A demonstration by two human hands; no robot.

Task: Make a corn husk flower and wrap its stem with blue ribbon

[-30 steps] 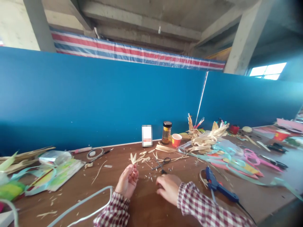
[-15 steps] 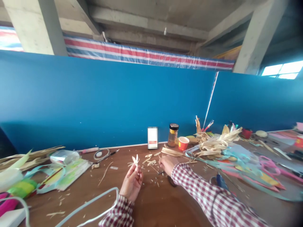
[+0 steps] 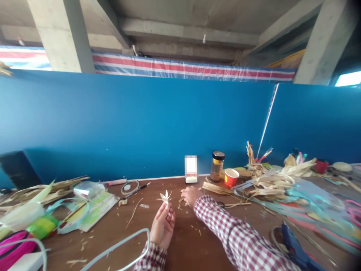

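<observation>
"What's in the left hand (image 3: 163, 225)?"

"A small, pale, petalled, husk-like flower (image 3: 166, 197) — pinched between thumb and fingertips, above the brown tabletop (image 3: 187, 244)."

"And the right hand (image 3: 191, 196)?"

"Down among dry, straw-coloured husk scraps (image 3: 181, 203), fingers curled — I can't tell whether it grips one."

"Beyond them?"

"A red paper cup (image 3: 230, 180) beside a clear, black-lidded jar (image 3: 216, 172)."

A small, pale flower-like piece (image 3: 166, 197), splayed into narrow points, stands upright in the pinch of the left hand (image 3: 163, 223), while thin pale scraps (image 3: 180, 206) lie beside the right hand (image 3: 191, 196).
</observation>
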